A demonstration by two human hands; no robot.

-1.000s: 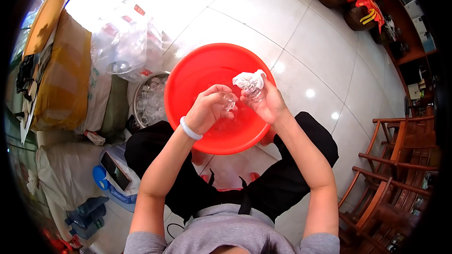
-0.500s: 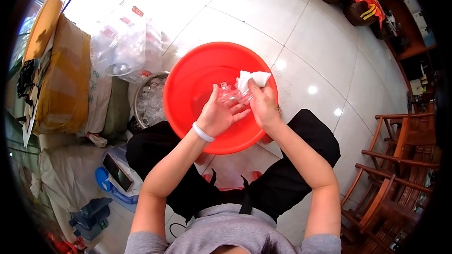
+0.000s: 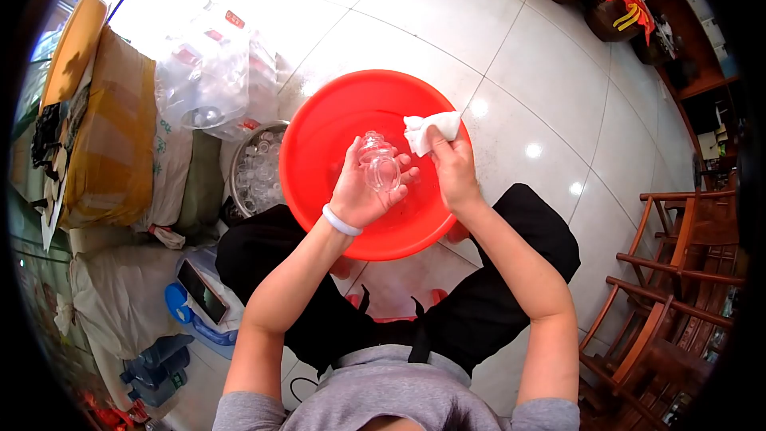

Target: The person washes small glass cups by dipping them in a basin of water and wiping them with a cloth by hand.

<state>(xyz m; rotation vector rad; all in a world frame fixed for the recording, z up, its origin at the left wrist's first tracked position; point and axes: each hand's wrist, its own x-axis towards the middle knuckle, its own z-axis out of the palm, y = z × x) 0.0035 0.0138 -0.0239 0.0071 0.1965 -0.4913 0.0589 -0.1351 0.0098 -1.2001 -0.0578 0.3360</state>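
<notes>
Sitting over a red basin (image 3: 319, 124), the person holds a small clear container (image 3: 382, 173) in the left hand (image 3: 359, 195), which is palm up with the thumb on one side and the fingers spread around the other. The container hangs above the inside of the basin, tilted. Just beside it, the right hand (image 3: 456, 174) is narrow, thumb and fingers pinching a folded white cloth (image 3: 431, 132) near the basin's far right rim; cloth and container are apart. A pale wristband (image 3: 341, 221) circles the left wrist.

The basin stands between the person's knees, low over a floor (image 3: 550, 104) of large pale tiles, glossy enough to throw back spots of light. Close against its left side sits a round metal bowl (image 3: 234, 168) packed with clear pieces (image 3: 259, 172). Behind that bowl is a clear plastic bag (image 3: 207, 84), and farther left a taped cardboard box (image 3: 116, 132). Near the left knee, a phone (image 3: 202, 291) lies at a slant beside something blue.

Across the room, dark jars (image 3: 610, 20) with red coverings line the upper right, next to wooden shelves (image 3: 694, 72). Wooden chairs (image 3: 678, 259) stand along the right side.
</notes>
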